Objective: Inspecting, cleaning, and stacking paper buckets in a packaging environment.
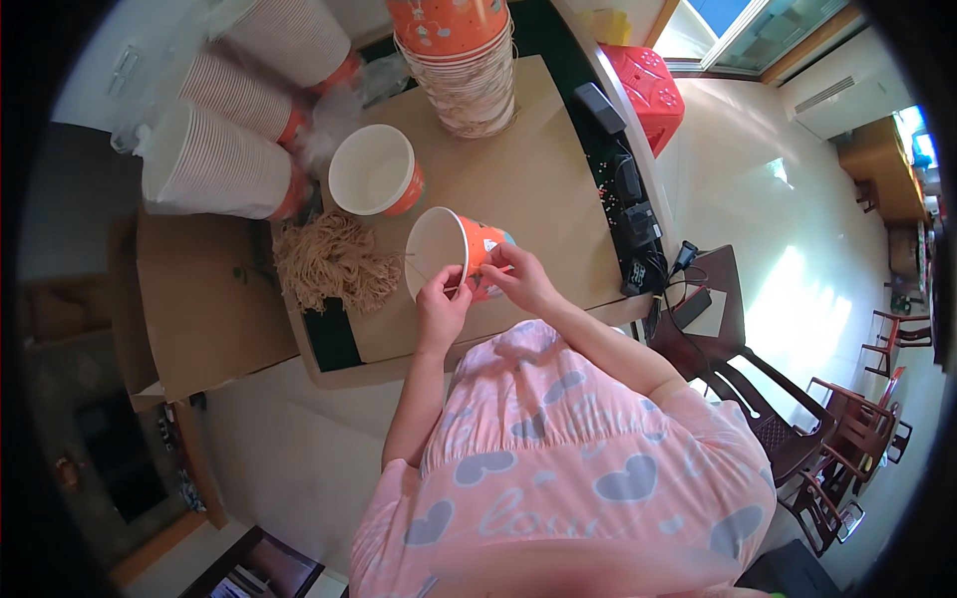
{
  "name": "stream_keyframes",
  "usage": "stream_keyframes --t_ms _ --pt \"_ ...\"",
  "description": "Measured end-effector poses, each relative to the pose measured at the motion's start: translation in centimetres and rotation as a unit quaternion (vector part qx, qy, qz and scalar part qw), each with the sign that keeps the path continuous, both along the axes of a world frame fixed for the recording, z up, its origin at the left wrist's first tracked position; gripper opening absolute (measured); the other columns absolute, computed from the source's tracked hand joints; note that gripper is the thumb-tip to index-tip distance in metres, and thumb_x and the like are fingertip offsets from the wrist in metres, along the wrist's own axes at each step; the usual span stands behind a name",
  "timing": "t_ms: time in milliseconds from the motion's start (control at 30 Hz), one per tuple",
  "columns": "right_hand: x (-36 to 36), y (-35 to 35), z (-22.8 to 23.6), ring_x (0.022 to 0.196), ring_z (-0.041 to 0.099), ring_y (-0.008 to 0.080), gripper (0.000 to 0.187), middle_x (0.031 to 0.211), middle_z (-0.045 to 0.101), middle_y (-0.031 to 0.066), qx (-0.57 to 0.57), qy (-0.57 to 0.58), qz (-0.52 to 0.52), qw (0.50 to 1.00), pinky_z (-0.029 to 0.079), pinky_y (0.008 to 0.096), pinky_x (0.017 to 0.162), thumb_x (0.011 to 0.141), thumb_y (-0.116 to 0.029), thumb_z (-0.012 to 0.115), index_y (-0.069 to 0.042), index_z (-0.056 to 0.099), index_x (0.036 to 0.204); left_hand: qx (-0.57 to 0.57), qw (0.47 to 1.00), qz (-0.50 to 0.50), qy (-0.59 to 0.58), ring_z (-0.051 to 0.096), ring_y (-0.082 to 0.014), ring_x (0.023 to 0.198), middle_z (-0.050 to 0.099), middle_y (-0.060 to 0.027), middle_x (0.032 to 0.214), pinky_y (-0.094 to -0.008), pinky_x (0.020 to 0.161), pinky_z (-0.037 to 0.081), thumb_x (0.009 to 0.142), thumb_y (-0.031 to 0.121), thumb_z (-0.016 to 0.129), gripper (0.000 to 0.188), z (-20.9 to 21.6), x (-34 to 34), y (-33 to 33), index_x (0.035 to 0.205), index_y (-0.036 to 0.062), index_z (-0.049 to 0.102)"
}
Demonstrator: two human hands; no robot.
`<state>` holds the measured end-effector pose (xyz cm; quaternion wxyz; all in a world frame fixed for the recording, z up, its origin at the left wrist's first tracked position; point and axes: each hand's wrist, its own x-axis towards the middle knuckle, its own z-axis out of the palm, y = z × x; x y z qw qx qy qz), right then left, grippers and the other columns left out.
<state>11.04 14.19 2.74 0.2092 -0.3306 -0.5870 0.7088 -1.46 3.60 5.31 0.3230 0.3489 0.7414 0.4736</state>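
Observation:
A paper bucket (pixel 436 249) with a white inside and an orange printed wall lies tipped on its side near the table's front edge, its mouth facing left. At its near rim my left hand (pixel 444 304) is closed in a pinch on a thin string (pixel 419 269), which crosses the mouth. My right hand (pixel 521 279) is against the printed outer wall, thumb and finger pinched together; what lies between them is too small to make out. Left of the bucket is a heap of tan strings (pixel 339 261). Just behind stands another paper bucket (pixel 372 169), tilted, showing its white inside.
A tall stack of orange buckets with strings (pixel 464 80) stands at the back. Nested white buckets in plastic (pixel 214 159) fill the left side. A cardboard box (pixel 204 299) sits beside the table. Black adapters and cables (pixel 638 224) line the right edge, near a red stool (pixel 648 95).

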Motion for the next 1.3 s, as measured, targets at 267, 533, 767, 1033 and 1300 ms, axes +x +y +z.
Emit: stream_keyframes --t_ms 267,533,767,1033,1300 --pt "0.3 0.1 0.1 0.077 0.064 0.0147 0.015 0.080 0.062 0.0060 0.017 -0.010 0.021 1.000 0.052 0.0277 0.068 0.085 -0.012 0.063 0.001 0.056 0.087 0.015 0.996 0.008 -0.085 0.063 -0.0117 0.072 0.065 -0.0059 0.081 -0.0258 0.067 0.052 0.078 -0.002 0.060 0.012 -0.5 0.0 0.4 0.090 -0.0024 0.059" --pt "2.8 -1.4 1.4 0.095 0.059 0.0128 0.008 0.095 0.061 0.0082 0.141 0.095 -0.026 0.985 0.050 0.0290 0.082 0.093 -0.001 0.050 0.002 0.049 0.100 -0.025 0.999 0.010 -0.035 0.060 -0.0098 0.073 0.064 -0.0046 0.083 -0.0251 0.068 0.050 0.076 -0.006 0.059 0.015 -1.0 1.3 3.8 0.091 -0.0014 0.060" --pt "3.2 -0.8 -0.1 0.095 0.061 0.0142 0.008 0.104 0.063 0.0099 0.042 0.048 -0.137 0.989 0.051 0.0276 0.078 0.093 -0.002 0.049 0.000 0.048 0.101 -0.043 0.999 -0.020 -0.014 0.061 -0.0107 0.072 0.065 -0.0046 0.083 -0.0263 0.068 0.051 0.076 -0.003 0.062 0.016 -1.1 2.3 4.9 0.091 -0.0011 0.061" --pt "3.4 1.4 -0.1 0.085 0.062 0.0143 0.010 0.095 0.064 0.0092 0.123 -0.050 -0.067 0.989 0.053 0.0268 0.069 0.088 -0.006 0.058 0.001 0.053 0.091 -0.057 0.997 -0.047 -0.010 0.062 -0.0097 0.073 0.066 -0.0047 0.083 -0.0256 0.068 0.051 0.077 -0.001 0.063 0.017 -0.5 2.7 4.5 0.094 -0.0008 0.061" --pt "3.4 1.7 0.3 0.064 0.051 0.0100 0.011 0.072 0.058 0.0061 0.112 -0.050 -0.059 0.991 0.044 0.0255 0.059 0.086 -0.008 0.060 0.001 0.055 0.089 -0.029 0.999 -0.041 -0.020 0.061 -0.0086 0.072 0.066 -0.0028 0.081 -0.0248 0.067 0.050 0.077 0.001 0.065 0.016 -0.6 2.8 4.4 0.093 0.0003 0.062"
